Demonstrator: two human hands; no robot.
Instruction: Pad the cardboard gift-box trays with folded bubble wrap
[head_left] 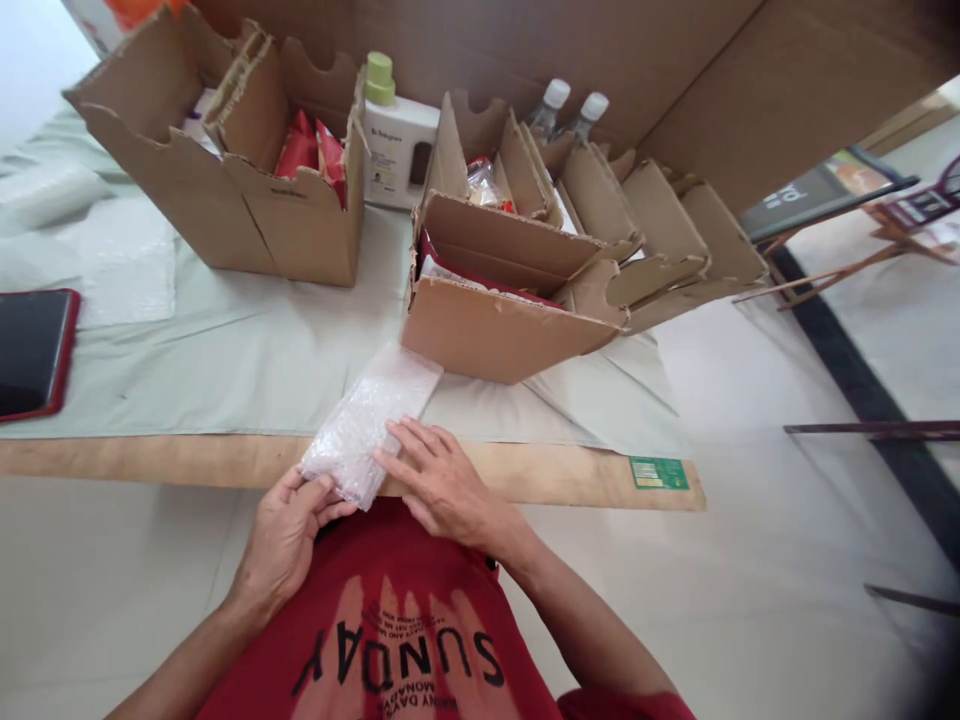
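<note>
— Two cardboard boxes, one (pixel 225 170) at the left and one (pixel 517 290) just behind the work — what lies at the table edge (pixel 187 460)?

— Bubble-wrap packet (pixel 371 420), its near end overhanging. Left hand (pixel 289 535) pinches that end; right hand (pixel 442 480) lies flat — fingers spread — against its side.

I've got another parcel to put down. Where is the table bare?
Free: the cloth between the tablet, left carton and bubble-wrap bundle; also right of the front carton. Crowded along the back.

bubble-wrap bundle (pixel 373 420) before box (pixel 495 325), on table (pixel 225 350)
</note>
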